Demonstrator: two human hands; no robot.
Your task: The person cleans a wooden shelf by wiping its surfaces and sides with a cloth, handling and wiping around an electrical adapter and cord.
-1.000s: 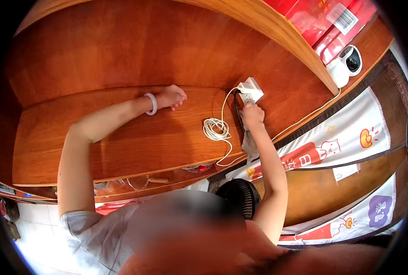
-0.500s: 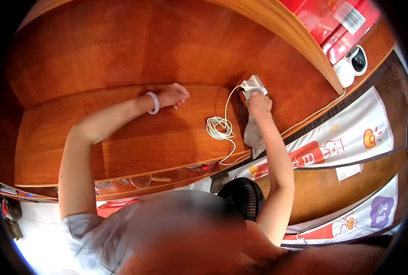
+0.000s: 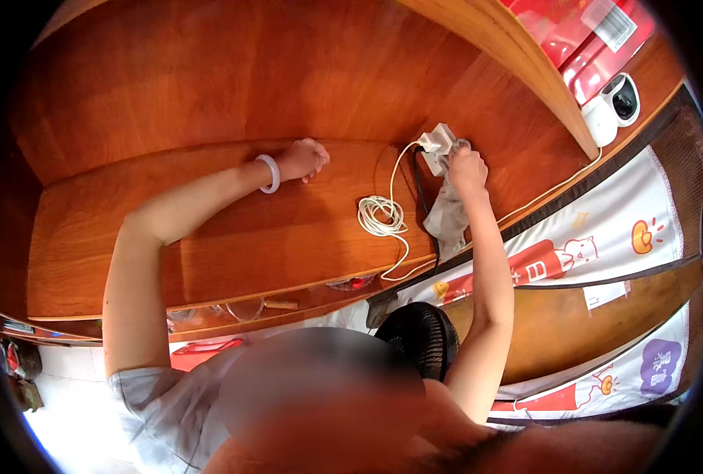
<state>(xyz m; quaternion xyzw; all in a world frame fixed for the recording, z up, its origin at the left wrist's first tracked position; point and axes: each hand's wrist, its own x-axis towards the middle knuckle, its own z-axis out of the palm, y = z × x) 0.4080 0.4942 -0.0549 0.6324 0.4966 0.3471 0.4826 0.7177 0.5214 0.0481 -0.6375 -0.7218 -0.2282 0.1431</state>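
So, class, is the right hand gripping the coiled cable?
No, the right hand grips grey cloth; the coiled cable lies on the shelf.

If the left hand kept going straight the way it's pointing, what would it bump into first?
Most likely the wooden back panel, just beyond the left hand; from this one view, I can't tell how much gap is left.

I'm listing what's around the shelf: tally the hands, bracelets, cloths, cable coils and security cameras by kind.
Hands: 2, left hand and right hand
Pale bracelet: 1
Grey cloth: 1
White cable coil: 1
White security camera: 1
Total: 6
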